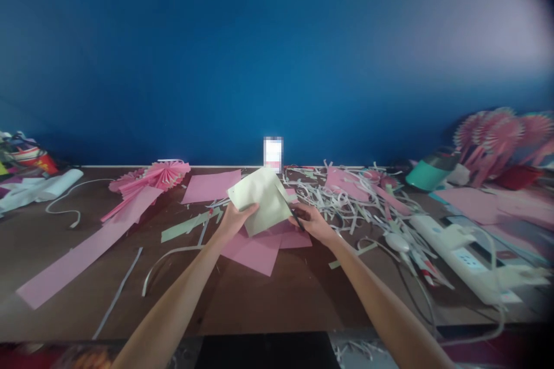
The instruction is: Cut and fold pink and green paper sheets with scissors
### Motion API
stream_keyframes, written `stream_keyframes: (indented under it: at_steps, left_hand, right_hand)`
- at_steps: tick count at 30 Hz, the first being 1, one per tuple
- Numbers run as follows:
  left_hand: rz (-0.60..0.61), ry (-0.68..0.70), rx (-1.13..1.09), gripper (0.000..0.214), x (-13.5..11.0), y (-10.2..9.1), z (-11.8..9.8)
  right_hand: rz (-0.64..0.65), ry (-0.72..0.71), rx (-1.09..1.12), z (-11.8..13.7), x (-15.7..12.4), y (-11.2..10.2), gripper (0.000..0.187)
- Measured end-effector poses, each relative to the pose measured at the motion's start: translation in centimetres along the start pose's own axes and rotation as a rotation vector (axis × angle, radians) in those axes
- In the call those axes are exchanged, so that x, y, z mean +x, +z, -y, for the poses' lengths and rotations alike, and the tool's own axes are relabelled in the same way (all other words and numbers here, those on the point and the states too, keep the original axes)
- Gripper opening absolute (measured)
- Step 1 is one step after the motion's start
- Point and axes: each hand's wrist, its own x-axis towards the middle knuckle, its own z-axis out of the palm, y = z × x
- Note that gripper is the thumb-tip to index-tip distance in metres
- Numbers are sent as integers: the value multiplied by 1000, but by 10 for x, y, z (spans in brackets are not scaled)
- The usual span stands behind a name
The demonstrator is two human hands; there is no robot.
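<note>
A pale yellow-green sheet of paper (265, 202) is held up at a tilt over the middle of the table. My left hand (236, 219) is closed on its left edge, thumb lying on top. At the sheet's right edge, my right hand (312, 222) is closed around dark scissors (297, 220), which are small and blurred. Beneath the held sheet lie pink paper sheets (259, 256). A pale green strip (188, 226) rests left of my left hand.
A lit phone (273, 153) stands by the blue partition (242, 69). Shredded strips (346, 202) pile up at right, near a power strip (461, 259) and a green container (428, 172). Pleated pink fans (160, 176) and a long pink strip (86, 253) lie at left.
</note>
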Motion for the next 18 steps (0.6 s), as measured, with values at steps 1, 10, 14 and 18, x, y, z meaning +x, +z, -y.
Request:
stream_keyframes:
  at_steps: [1,10,14,18]
  left_hand:
    - [2,-1,2,57,0,0,0]
    - [8,47,43,53,0,-1,0]
    - [-8,34,32,53,-1,0,-3]
    - [13,42,30,52,-1,-1,-2]
  right_hand:
    - [1,6,8,1,0,0,48]
    - [5,-14,22,-2,-1,-2,44]
    - [-17,3,-4,-1,-1,-2,47]
    - [-23,-3,-26,-1,-1,0,46]
